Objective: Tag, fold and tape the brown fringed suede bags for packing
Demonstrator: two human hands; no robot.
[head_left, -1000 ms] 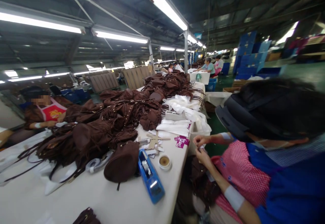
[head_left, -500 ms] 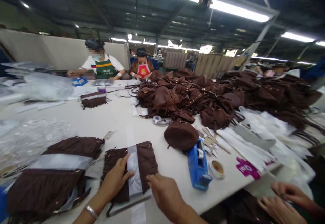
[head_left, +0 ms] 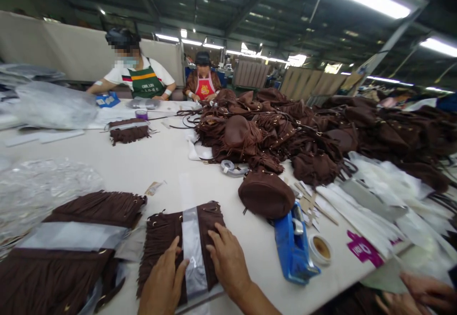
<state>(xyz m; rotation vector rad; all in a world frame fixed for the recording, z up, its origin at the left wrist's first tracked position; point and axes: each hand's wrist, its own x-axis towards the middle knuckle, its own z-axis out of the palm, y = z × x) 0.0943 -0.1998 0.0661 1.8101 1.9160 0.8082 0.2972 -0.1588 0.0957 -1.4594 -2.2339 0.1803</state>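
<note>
The left hand (head_left: 163,277) and right hand (head_left: 230,261), grips open, lay on the fringed bag (head_left: 160,236) either side of its pale band (head_left: 193,253), seemingly clasping nothing; the fringed bag sat on the table (head_left: 132,167), left of the blue dispenser (head_left: 290,253).

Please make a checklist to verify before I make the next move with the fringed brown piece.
1. Left hand on the fringed brown piece: ok.
2. Right hand on it, across the pale strip: ok.
3. Strip uncovered between both hands: ok.
4. Strip fastened underneath: cannot tell.
5. Blue tape dispenser probably within right reach: ok.
6. Dispenser free of the round brown bag: not ok, they seem crowded.
</note>
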